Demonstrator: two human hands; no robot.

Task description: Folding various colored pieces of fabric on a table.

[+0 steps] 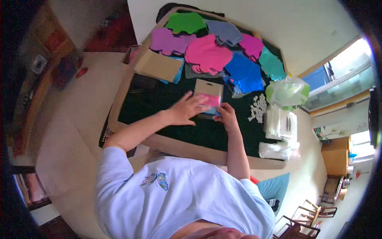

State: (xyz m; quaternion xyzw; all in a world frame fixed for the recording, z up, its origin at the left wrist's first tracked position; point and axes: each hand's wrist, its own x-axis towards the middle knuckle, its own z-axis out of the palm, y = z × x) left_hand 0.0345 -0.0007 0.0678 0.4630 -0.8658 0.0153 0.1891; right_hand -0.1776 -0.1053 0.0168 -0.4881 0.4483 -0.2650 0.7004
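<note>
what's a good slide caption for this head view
Both hands, left hand and right hand, press a brown card packet on a dark table beside colourful felt cutouts.

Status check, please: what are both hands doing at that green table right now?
Left hand flat on the tan cardboard-backed packet with pink contents. Right hand pinching its lower corner. Stacks of coloured felt cutouts lie beyond, apart.

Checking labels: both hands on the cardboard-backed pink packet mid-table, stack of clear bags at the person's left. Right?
Not quite. The head view shows the clear bags at the person's right. Left hand and right hand do rest on the cardboard-backed pink packet mid-table.
</note>
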